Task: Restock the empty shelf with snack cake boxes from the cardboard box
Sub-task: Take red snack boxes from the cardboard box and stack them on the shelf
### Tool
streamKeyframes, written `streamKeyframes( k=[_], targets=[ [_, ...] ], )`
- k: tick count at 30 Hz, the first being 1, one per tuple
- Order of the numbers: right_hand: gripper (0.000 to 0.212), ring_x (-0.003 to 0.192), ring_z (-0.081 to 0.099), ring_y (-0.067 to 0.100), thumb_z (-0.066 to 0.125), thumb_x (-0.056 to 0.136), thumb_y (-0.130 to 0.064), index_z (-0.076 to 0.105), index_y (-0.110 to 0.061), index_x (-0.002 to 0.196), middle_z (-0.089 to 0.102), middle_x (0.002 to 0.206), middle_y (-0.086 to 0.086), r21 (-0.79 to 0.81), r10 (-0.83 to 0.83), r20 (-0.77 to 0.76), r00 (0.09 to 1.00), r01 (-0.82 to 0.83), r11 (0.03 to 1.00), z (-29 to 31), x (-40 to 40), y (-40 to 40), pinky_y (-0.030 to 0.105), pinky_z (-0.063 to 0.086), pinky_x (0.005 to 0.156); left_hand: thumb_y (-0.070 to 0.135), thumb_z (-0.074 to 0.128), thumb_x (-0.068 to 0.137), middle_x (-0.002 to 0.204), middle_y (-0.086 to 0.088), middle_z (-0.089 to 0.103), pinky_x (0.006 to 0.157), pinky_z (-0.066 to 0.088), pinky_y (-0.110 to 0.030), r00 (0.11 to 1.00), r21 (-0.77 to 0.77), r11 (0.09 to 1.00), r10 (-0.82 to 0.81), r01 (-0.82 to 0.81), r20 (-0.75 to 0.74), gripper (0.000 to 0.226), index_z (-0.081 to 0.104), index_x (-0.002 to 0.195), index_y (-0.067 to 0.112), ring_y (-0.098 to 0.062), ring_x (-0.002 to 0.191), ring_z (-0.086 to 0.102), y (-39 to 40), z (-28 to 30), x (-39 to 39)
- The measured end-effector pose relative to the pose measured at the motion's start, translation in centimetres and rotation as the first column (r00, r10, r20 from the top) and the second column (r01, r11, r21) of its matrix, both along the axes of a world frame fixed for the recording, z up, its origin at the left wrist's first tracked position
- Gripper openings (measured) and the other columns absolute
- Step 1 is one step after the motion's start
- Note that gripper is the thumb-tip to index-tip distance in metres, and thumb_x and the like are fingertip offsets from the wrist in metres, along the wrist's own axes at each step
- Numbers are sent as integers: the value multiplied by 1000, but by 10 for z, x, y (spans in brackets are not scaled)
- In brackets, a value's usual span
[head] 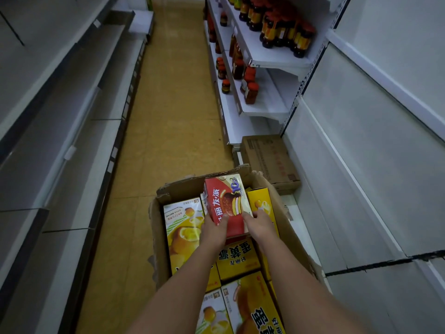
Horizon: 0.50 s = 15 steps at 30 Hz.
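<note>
Both hands on one red box (227,204), lifted partly out of the cardboard box (179,189) on the floor. Left hand (214,231) gripping the near left edge, thumb laid on the printed face; right hand (258,225) clamped on the near right edge, fingers wrapped behind and mostly hidden. Grip therefore holding the red box from its near end, one hand per side, roughly level with each other. Long axis of the red box running away from the body and tilted up, far end higher, leaning over the yellow boxes (184,227) packed flat below. Printed face up toward the camera. Key relation: empty shelves (361,150) off to the right, tight against the cardboard box; right hand on the nearer side, so probably a swing right pivoting on that hand, left hand pushing the trailing edge round. Long axis likely needs turning crosswise to the aisle before setting down, face outward. Nearest shelf lip low and just beside the cardboard box flap, so short travel; main snag risk the torn flap on that right side. Left-hand shelves also bare but well apart across the aisle. Closed carton (267,157) and bottles (250,90) further up on the right, out of the path. Plenty of stock left in the cardboard box; task looks early.
</note>
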State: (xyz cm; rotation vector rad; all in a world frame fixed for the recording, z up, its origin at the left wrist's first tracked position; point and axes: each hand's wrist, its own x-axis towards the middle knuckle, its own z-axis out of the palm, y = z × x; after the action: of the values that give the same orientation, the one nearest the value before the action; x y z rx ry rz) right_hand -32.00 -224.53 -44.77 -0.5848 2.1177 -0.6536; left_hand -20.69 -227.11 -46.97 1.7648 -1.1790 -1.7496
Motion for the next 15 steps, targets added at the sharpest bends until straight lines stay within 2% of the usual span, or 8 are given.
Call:
streamKeyframes(
  k=[3,7,10,12,15],
  targets=[
    [57,118,52,31,54,91,-44,46,-7,133,53,131,12,16,5,-10,1000,-4,1000,-2,2,0,46,46,98,41,55,93,129,-9,52,71,57,-37,999,16,999,36,-35,-41,56,35,141,20,-29,107,60,4,2,0],
    [63,117,53,31,55,87,-53,46,-8,131,51,132,12,77,53,-57,997,-48,996,-5,6,-1,44,46,96,31,57,94,124,-9,56,75,57,-39,987,63,993,110,-104,-114,51,35,138,19,-28,101,63,4,8,2],
    [73,117,54,32,58,83,-56,40,-7,134,52,132,12,82,22,8,1000,-23,996,-6,11,1,46,45,99,25,59,92,117,-6,60,86,55,-43,994,30,996,88,-86,-64,48,42,136,17,-27,99,64,3,5,9],
    [76,121,52,32,58,85,-54,37,-5,138,51,135,13,94,3,52,999,-8,996,-5,14,5,42,43,100,24,61,90,113,-4,62,91,53,-44,998,15,998,65,-65,-26,45,47,132,16,-26,100,63,2,4,18],
    [64,108,58,30,55,89,-53,50,-3,128,60,122,12,115,-16,160,987,-3,993,1,23,10,33,45,91,23,61,90,113,-5,62,88,53,-40,996,32,996,80,-79,-31,44,49,132,21,-25,98,63,0,5,29]
  ],
)
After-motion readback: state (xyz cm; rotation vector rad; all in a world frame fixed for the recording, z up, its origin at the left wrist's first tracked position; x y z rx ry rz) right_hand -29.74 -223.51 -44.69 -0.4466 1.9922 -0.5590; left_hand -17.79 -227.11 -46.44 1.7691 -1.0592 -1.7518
